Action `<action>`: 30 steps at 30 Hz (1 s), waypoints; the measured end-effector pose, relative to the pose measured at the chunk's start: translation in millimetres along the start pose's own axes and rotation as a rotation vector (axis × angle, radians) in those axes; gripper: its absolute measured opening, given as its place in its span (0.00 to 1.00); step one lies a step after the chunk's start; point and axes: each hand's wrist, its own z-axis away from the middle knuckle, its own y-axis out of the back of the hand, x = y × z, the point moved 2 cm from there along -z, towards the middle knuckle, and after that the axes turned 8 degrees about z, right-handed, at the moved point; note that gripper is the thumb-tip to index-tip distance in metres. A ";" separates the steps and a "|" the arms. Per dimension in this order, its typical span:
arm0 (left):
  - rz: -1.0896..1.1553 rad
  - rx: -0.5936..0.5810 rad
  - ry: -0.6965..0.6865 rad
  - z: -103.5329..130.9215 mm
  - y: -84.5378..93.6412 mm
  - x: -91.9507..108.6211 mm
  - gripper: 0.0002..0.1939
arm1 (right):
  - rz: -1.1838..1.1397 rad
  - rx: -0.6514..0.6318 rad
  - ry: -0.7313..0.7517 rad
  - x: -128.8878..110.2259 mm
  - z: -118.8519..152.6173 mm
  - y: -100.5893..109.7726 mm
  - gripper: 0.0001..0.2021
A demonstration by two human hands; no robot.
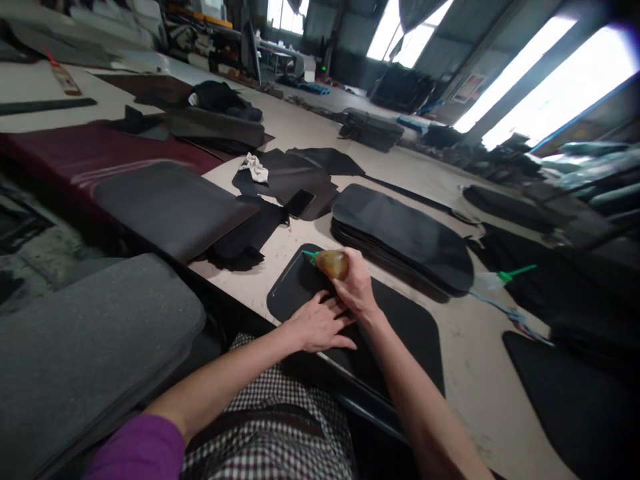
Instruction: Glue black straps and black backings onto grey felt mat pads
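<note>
Head-height view, down over hands (320,324)

Beyond the far edge of the long, pale table (473,363), daylight glares through windows (383,39) in a dim grey wall (453,50), with a poster (470,87) on it. Toward the far left corner I see a crowded rack (203,45) and a desk (274,47). Grey floor (55,259) shows below the left edge.

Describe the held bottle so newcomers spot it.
On the pale worktable, find the dark panel under the left hand. Above it, the right hand grips an amber bottle. Green nozzle plus amber body sets it apart from the red-tipped bottle and the clear bottle.
</note>
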 end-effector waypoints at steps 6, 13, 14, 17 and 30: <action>-0.013 0.003 -0.013 -0.9 1.0 0.8 0.38 | 0.057 0.057 -0.022 14.9 -16.9 3.5 0.25; -0.075 0.031 -0.034 -1.0 -5.7 -1.8 0.36 | 0.132 0.089 0.006 41.6 17.5 55.9 0.24; -0.082 0.031 -0.035 -1.1 -5.9 -2.0 0.36 | 0.159 0.090 -0.008 48.0 26.5 66.2 0.24; -0.087 0.018 -0.034 -1.6 -5.7 -2.0 0.35 | 0.238 0.079 -0.063 68.6 58.4 99.7 0.27; -0.124 -0.044 -0.050 -5.3 -3.4 1.9 0.31 | 0.458 0.219 -0.394 113.6 189.6 199.6 0.26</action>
